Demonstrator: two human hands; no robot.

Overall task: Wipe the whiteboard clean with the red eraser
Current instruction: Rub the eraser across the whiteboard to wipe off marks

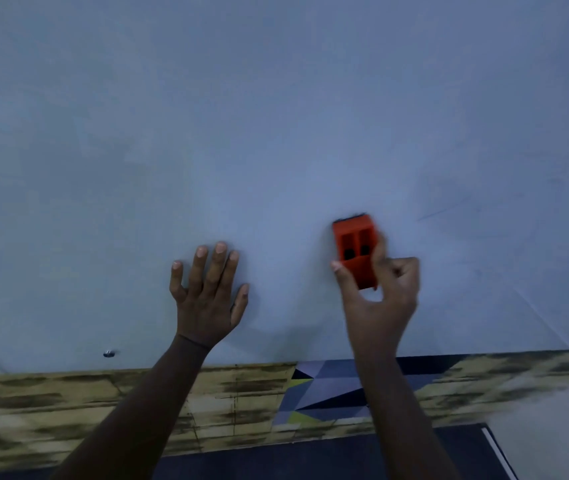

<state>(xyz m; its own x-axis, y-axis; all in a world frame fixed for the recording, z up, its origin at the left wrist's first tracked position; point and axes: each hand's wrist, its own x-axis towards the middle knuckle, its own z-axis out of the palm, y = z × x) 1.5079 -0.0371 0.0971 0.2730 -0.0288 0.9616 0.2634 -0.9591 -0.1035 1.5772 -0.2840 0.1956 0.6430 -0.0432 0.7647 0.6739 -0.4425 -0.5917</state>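
Seen from the head camera: a broad, pale blue-grey whiteboard (276,116) filling most of the view, smooth and faintly smeared, with thin blue marker streaks lingering at right (the clearest one a short slanting line just right of the eraser). Against that surface, a red rectangular plastic eraser (355,249), standing roughly upright and a little tilted, its dark felt edge showing at the top and two recessed slots visible in its back. Clamped round its lower half by the right hand (378,296): thumb pressing the left edge, curled fingers wrapping the right edge, wrist and forearm rising from the lower right. Somewhat blurred, so exactly how flat the pad sits on the board cannot be told. To the left, well apart from the eraser, the left hand (208,299) spread flat on the whiteboard, fingers straight and fanned upward, thumb out to the right, holding nothing. Near the board's bottom-left edge, a small metallic stud (108,353), blurred. Below the board, a band of yellowish wood-patterned flooring (68,403), interrupted between the two forearms by a patch of grey, black and yellow-green triangles (324,389). Along the bottom right, a dark navy mat (310,459) with a white strip at its right end.
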